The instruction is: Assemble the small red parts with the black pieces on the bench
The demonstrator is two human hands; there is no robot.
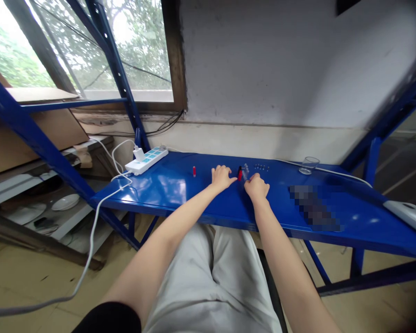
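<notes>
My left hand [223,177] rests at the blue table, fingers spread and thumb stretched toward a small red item with a black top [240,175]. Whether the thumb touches that item I cannot tell. Just right of it, my right hand [257,187] has its fingers curled together; what they hold, if anything, is too small to make out. Small clear pieces [246,169] sit in a cluster beside the right fingertips. Several more tiny pieces [261,167] lie in rows behind that hand. Left of my hands stands a small red tube [194,171].
A white power strip [147,160] with a plug and cable lies at the blue table's [152,185] left end. To the right are a clear glass [309,165], a blurred dark object [314,208] and a white device [411,215]. Blue shelf posts [119,69] flank the table.
</notes>
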